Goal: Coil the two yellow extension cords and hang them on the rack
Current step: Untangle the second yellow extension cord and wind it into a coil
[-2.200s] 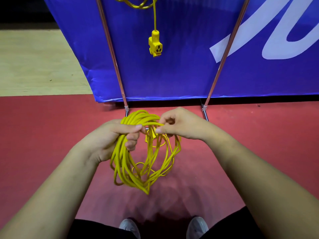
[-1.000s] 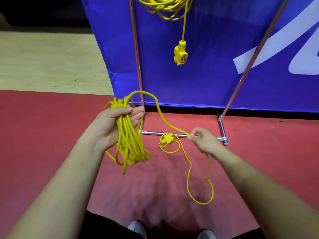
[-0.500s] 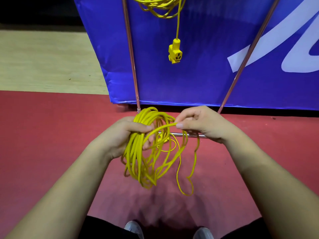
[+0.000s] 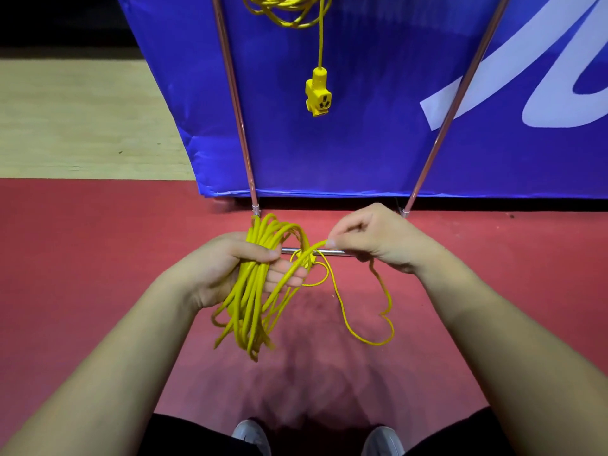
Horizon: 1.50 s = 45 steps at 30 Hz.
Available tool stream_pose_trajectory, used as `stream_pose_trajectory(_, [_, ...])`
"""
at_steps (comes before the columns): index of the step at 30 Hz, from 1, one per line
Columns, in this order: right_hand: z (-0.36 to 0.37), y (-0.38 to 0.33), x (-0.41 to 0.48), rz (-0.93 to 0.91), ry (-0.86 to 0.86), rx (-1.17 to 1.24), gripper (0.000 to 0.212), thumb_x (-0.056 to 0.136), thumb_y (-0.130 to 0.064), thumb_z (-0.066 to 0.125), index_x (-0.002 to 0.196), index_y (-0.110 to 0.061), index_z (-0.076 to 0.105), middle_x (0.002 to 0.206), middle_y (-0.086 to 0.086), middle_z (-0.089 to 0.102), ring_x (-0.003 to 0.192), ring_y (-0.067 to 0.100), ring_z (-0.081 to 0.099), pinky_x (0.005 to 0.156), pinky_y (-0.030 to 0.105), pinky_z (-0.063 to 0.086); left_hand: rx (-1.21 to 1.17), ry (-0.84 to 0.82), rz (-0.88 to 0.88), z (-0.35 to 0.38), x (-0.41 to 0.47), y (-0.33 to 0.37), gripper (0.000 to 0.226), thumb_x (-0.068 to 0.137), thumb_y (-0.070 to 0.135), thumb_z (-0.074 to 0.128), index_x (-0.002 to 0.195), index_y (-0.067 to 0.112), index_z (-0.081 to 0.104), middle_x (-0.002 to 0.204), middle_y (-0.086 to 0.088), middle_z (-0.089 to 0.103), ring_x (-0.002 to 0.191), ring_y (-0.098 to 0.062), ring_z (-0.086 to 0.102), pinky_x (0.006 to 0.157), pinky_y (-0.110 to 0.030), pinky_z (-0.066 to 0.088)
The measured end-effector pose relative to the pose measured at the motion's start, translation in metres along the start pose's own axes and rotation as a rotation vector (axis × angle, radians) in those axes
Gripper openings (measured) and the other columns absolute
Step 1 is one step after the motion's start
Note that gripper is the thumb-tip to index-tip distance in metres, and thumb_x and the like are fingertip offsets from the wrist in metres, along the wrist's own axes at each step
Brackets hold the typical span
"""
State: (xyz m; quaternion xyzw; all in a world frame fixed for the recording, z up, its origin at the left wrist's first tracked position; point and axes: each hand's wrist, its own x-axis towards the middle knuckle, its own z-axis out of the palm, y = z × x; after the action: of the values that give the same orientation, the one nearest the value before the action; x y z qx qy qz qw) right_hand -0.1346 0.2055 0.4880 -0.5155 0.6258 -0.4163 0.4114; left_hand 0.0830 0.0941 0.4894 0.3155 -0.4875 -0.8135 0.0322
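A blue banner [image 4: 362, 143] with white lettering fills the upper frame, standing where a pale wood floor [image 4: 82, 120] meets a red floor [image 4: 98, 274]. In front of the banner rise the two slanted metal poles of a rack [image 4: 235, 103], joined low down by a horizontal bar [image 4: 334, 252] that lies just above the red floor. A person stands facing the rack, both bare forearms reaching forward from the bottom corners. The left hand [image 4: 230, 268] grips a coil [image 4: 250, 291] of yellow extension cord, its fingers [image 4: 284, 276] and thumb clenched around the gathered strands; the loops stand up above the fist, close to the foot of the left pole, and hang below it, well clear of the floor. The right hand [image 4: 371, 238], just beside the left and in front of the bar, pinches a single strand [image 4: 312, 250] of the same cord between thumb and fingertip, the other fingers loosely curled. From that pinch the strand runs down to the left hand's fingers, and a loose loop [image 4: 371, 337] of cord sags below the right wrist. The hung cord [image 4: 283, 9] is bunched between the poles at the top edge of the frame, its mount out of view, and one line drops from it to a yellow socket [image 4: 318, 95] dangling against the banner, its slots facing the camera. Between the arms at the bottom edge, the toes of two grey shoes [image 4: 251, 434] show on the red floor, below dark trouser legs.
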Motion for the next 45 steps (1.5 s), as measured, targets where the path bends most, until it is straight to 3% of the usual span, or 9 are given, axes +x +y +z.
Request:
stream_pose_trajectory(3, [0.015, -0.016, 0.002, -0.044, -0.072, -0.076, 0.009, 0.080, -0.013, 0.075, 0.073, -0.008, 0.075, 0.048, -0.004, 0.042, 0.049, 0.011, 0.031, 0.046, 0.024, 0.023, 0.004, 0.005, 0.026, 0.004, 0.002, -0.002, 0.028, 0.081, 0.006, 0.054, 0.105, -0.007, 0.061, 0.102, -0.034, 0.066, 0.089, -0.043, 0.069, 0.079, -0.045, 0.057])
stream_pose_trajectory(7, [0.025, -0.016, 0.009, -0.024, -0.041, -0.097, 0.023, 0.081, -0.021, 0.075, 0.076, 0.002, 0.072, 0.047, -0.007, 0.038, 0.046, 0.008, 0.028, 0.043, 0.021, 0.021, 0.058, -0.058, 0.069, 0.008, 0.001, -0.002, 0.010, 0.080, 0.010, 0.061, 0.078, 0.003, 0.068, 0.066, -0.014, 0.062, 0.046, -0.023, 0.056, 0.046, -0.029, 0.048])
stream_pose_trajectory(11, [0.018, 0.006, 0.008, 0.016, -0.080, -0.025, 0.028, 0.091, -0.024, 0.066, 0.084, 0.003, 0.067, 0.060, 0.005, 0.055, 0.052, 0.013, 0.051, 0.053, 0.024, 0.041, -0.119, -0.048, 0.090, 0.003, 0.004, 0.001, 0.011, 0.074, 0.003, 0.061, 0.071, 0.012, 0.054, 0.055, 0.000, 0.042, 0.039, -0.011, 0.039, 0.044, -0.023, 0.037])
stream_pose_trajectory(14, [0.005, 0.029, 0.004, 0.065, -0.115, 0.120, 0.017, 0.096, -0.012, 0.056, 0.093, 0.004, 0.059, 0.073, 0.012, 0.060, 0.067, 0.020, 0.061, 0.068, 0.029, 0.048, -0.241, 0.000, 0.076, 0.001, 0.004, 0.005, 0.014, 0.069, 0.009, 0.062, 0.078, 0.009, 0.051, 0.054, 0.000, 0.043, 0.040, -0.011, 0.041, 0.042, -0.022, 0.038])
stream_pose_trajectory(21, [0.006, 0.012, 0.006, -0.008, 0.018, 0.101, 0.006, 0.090, -0.009, 0.065, 0.085, -0.008, 0.069, 0.059, 0.005, 0.053, 0.053, 0.017, 0.041, 0.049, 0.025, 0.031, -0.086, 0.029, 0.010, 0.001, 0.005, -0.002, 0.025, 0.078, 0.014, 0.057, 0.096, -0.003, 0.063, 0.083, -0.026, 0.071, 0.063, -0.030, 0.071, 0.054, -0.032, 0.058])
stream_pose_trajectory(26, [0.037, -0.014, 0.011, -0.165, -0.031, -0.067, 0.012, 0.089, -0.012, 0.067, 0.084, -0.001, 0.070, 0.061, 0.002, 0.058, 0.056, 0.008, 0.048, 0.052, 0.024, 0.037, -0.072, -0.114, 0.038, 0.000, 0.004, -0.002, 0.020, 0.067, 0.019, 0.075, 0.081, 0.006, 0.068, 0.062, -0.008, 0.056, 0.044, -0.018, 0.052, 0.046, -0.027, 0.046])
stream_pose_trajectory(32, [0.001, 0.041, 0.007, 0.066, -0.162, -0.306, 0.018, 0.091, -0.025, 0.066, 0.079, -0.011, 0.065, 0.066, 0.007, 0.061, 0.064, 0.009, 0.051, 0.065, 0.028, 0.041, -0.322, -0.058, 0.142, -0.010, -0.003, 0.009, 0.010, 0.069, 0.010, 0.063, 0.068, 0.015, 0.055, 0.055, 0.002, 0.040, 0.039, -0.008, 0.037, 0.042, -0.022, 0.037])
stream_pose_trajectory(39, [-0.014, 0.048, 0.006, 0.091, 0.139, 0.201, 0.009, 0.088, -0.005, 0.065, 0.095, -0.002, 0.061, 0.064, 0.009, 0.054, 0.046, 0.014, 0.038, 0.046, 0.021, 0.031, -0.187, 0.011, 0.078, -0.024, 0.000, 0.011, 0.037, 0.052, 0.017, 0.081, 0.083, 0.001, 0.068, 0.071, -0.014, 0.068, 0.057, -0.024, 0.067, 0.054, -0.031, 0.056])
stream_pose_trajectory(45, [-0.017, 0.046, 0.011, 0.109, 0.086, -0.172, 0.004, 0.086, -0.007, 0.069, 0.086, -0.007, 0.073, 0.050, -0.009, 0.055, 0.049, 0.002, 0.045, 0.052, 0.013, 0.038, -0.199, 0.073, 0.026, -0.031, 0.002, 0.011, 0.032, 0.070, 0.027, 0.060, 0.079, -0.001, 0.072, 0.077, -0.022, 0.072, 0.062, -0.029, 0.070, 0.059, -0.033, 0.058])
